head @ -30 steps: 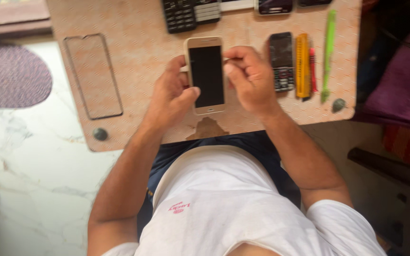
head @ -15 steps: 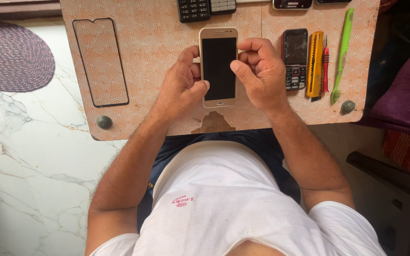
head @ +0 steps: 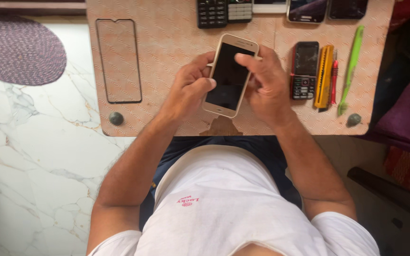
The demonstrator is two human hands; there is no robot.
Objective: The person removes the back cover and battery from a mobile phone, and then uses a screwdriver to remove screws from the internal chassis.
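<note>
A gold smartphone [head: 228, 76] with a dark screen is held over the patterned work board [head: 167, 52], tilted slightly to the right. My left hand [head: 188, 90] grips its left edge, thumb lying on the lower screen. My right hand [head: 266, 87] holds the right edge, and its index finger reaches across the upper screen. A thin pale tool seems to stick out between the fingers of my right hand at the phone's top right.
A clear screen protector with a black rim [head: 118, 60] lies at the board's left. To the right lie a red keypad phone [head: 304, 70], a yellow cutter [head: 324, 76], a red tool [head: 334, 78] and a green pry stick [head: 351, 68]. More phones [head: 224, 10] line the far edge. A purple rug [head: 20, 50] is on the marble floor.
The phone has tilted to the right. My right index finger has moved from the phone's top right edge onto the upper screen. The view has shifted slightly.
</note>
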